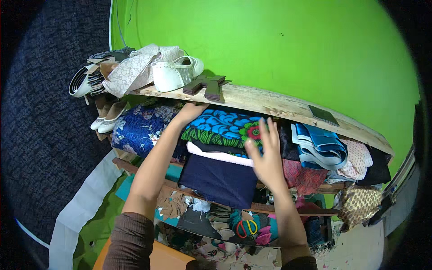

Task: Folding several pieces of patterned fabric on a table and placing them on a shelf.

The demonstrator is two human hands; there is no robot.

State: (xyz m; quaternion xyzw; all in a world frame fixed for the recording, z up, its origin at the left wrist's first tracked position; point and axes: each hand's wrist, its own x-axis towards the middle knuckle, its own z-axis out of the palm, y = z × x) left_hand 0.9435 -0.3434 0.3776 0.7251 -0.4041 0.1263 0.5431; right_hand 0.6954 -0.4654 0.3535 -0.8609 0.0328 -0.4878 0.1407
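Note:
A folded cloth [220,123] with a blue, green and black print and a red flower lies on top of a stack on the shelf. Beneath it are a white folded cloth [220,154] and a dark navy cloth [220,180] that hangs over the shelf front. My left hand [192,112] reaches in at the stack's back left corner, under the top board; its thumb side looks stretched out, and the other fingers are mostly hidden. At the stack's right side my right hand [267,155] is open with fingers spread, beside the red flower, holding nothing.
White shoes [173,75], patterned material and brown cut pieces [207,86] sit on the top wooden board [270,103]. Floral blue fabric [141,130] lies left, a blue satin roll [319,146] right. Scissors [246,228] and scraps lie on a lower shelf, near an orange surface [168,256].

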